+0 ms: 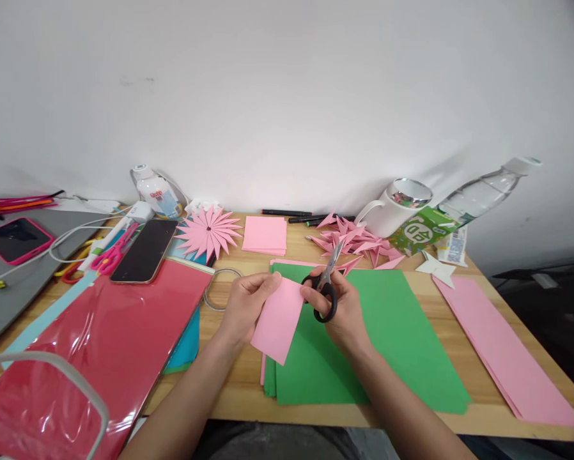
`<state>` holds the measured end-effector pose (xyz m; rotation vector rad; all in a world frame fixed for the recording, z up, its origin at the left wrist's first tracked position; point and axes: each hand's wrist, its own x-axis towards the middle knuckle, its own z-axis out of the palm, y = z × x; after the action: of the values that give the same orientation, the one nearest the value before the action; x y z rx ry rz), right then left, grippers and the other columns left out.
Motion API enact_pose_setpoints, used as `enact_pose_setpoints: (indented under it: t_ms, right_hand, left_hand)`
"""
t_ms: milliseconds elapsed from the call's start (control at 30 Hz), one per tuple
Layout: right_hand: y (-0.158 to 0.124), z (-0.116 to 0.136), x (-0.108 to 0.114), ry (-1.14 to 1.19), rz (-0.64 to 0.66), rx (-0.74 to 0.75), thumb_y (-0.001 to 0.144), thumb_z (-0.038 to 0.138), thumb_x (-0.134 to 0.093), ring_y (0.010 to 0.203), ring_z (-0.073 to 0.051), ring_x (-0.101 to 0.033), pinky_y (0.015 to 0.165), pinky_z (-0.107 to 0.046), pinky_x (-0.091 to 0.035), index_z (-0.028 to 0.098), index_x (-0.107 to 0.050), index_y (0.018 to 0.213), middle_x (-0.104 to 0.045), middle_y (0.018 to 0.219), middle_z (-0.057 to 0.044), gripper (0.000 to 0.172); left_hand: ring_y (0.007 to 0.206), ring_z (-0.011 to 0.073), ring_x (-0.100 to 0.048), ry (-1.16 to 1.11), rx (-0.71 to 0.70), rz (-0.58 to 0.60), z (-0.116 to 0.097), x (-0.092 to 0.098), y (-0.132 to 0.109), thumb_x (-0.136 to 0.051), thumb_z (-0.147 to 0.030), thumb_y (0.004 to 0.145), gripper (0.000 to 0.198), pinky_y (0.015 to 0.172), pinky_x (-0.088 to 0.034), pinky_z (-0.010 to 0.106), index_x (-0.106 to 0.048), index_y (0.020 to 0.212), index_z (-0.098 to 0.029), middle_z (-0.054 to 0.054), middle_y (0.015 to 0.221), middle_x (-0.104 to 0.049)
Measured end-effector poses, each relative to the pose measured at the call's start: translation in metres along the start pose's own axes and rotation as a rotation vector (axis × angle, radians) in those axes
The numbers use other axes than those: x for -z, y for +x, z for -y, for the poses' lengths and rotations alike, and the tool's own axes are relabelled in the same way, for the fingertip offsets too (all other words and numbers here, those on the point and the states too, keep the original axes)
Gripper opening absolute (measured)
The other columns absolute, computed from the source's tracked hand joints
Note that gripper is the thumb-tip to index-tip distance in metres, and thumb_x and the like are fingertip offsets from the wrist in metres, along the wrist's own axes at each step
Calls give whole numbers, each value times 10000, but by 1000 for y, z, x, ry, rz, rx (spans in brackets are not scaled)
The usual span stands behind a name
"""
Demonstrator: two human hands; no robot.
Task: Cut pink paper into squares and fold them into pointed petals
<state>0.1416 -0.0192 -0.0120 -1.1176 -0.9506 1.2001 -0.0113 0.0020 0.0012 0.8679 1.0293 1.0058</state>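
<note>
My left hand pinches a small pink paper rectangle by its upper left edge. In my right hand are black-handled scissors, blades pointing up and away from the paper. The fingertips of my right hand reach the paper's upper right corner; I cannot tell how firmly they grip it. Both hands are above a stack of green paper with pink sheets under it. Behind them lie a stack of pink squares, a pink folded-paper pinwheel and a heap of pink folded pieces.
At left are a red plastic-wrapped paper pack, a dark phone, pink scissors and a white bottle. A white mug, a green packet and a tilted water bottle stand back right. Pink strips lie rightmost.
</note>
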Motion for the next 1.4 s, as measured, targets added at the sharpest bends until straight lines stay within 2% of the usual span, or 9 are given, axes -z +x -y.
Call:
enact_pose_setpoints:
  t_ms: [167,433,567,767,867,1000,1067,1300,1400]
  right_hand:
    - [0,0,0,-11,-7,-2,624,334,-779,562,-110,-503,498,-235,-391,216,-552,851,-598,663,30,342]
    - [1,0,2,-61,-46,13,659,347,-745,570,-116,-504,507,-240,-393,225,-537,865,-587,675,32,317]
    - [1,0,2,-49,-51,21,656,338,-747,569,-113,-509,509,-237,-393,224,-537,866,-585,670,37,318]
    - [4,-2,3,-104,-51,46,700,376,-700,561,-123,-552,553,-259,-431,214,-558,894,-576,629,40,290]
    - [9,-6,10,-361,-50,76,704,388,-680,602,-163,-591,568,-284,-439,203,-591,950,-614,642,11,321]
    - [15,-10,25,-1032,-182,109,712,268,-664,697,-221,-623,602,-311,-418,241,-600,1046,-684,780,-32,341]
    - [18,-10,33,-1256,-193,95,700,226,-664,756,-253,-627,608,-320,-416,238,-575,1090,-693,867,-58,401]
    - [28,-5,57,-1399,-21,111,711,160,-638,1017,-291,-569,791,-370,-452,173,-534,1179,-631,1094,-116,479]
    - [34,-5,68,-1487,-49,165,754,123,-582,1054,-298,-538,853,-389,-435,148,-546,1205,-616,1098,-138,453]
  left_hand:
    - [448,59,-365,-34,41,34,-2,0,-1,-729,-460,649,390,411,-270,188,-566,556,-118,-21,514,-460]
    - [534,107,-488,-34,-24,27,-1,1,0,-658,-517,708,400,475,-374,213,-615,632,-126,22,612,-573]
    - [528,97,-467,38,-69,29,-2,1,0,-688,-460,692,340,485,-359,212,-633,626,-131,6,600,-566]
    - [518,76,-400,157,-176,-117,2,3,3,-697,-375,681,300,464,-309,191,-581,536,-140,-25,554,-496]
    - [485,62,-362,100,-181,-208,1,4,4,-712,-371,653,312,440,-278,185,-556,515,-139,-41,521,-464]
    - [464,48,-352,12,-161,-266,-2,3,5,-747,-367,605,305,432,-269,179,-570,525,-132,-58,505,-461]
    - [476,51,-388,-52,-149,-273,-1,2,7,-753,-383,596,298,447,-300,176,-598,574,-130,-54,529,-500]
    - [480,77,-511,-182,-123,-244,4,3,13,-759,-400,587,366,449,-378,175,-593,795,-148,-39,591,-593]
    - [496,101,-567,-187,-123,-226,3,1,13,-757,-388,591,411,457,-419,189,-555,867,-159,-23,629,-631]
